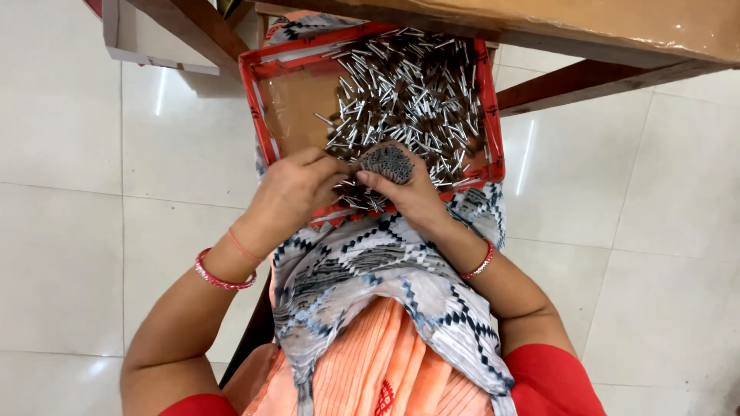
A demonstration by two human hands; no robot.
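Floor (69,154): pale glossy tiles, L side of view.

L hand (297,189): fingers curled down at near edge of the tray, tips in the loose pcs just beside the bundle; whether it pinches any, cannot tell. Red bangle (223,279) on L wrist.

Red tray (248,85): shallow, rectangular, resting on the lap, far end under the wooden table (617,31). Bare brown base at L; loose small metal tubes (408,85) heaped ctr to R.

Bundle of tubes (388,162): packed upright, open ends facing up, at near edge of the tray, between both hands.

R hand (412,192): wrapped round the bundle, gripping it. Hands close together, nearly touching.

Patterned cloth (370,270): black/white, over lap below the tray.
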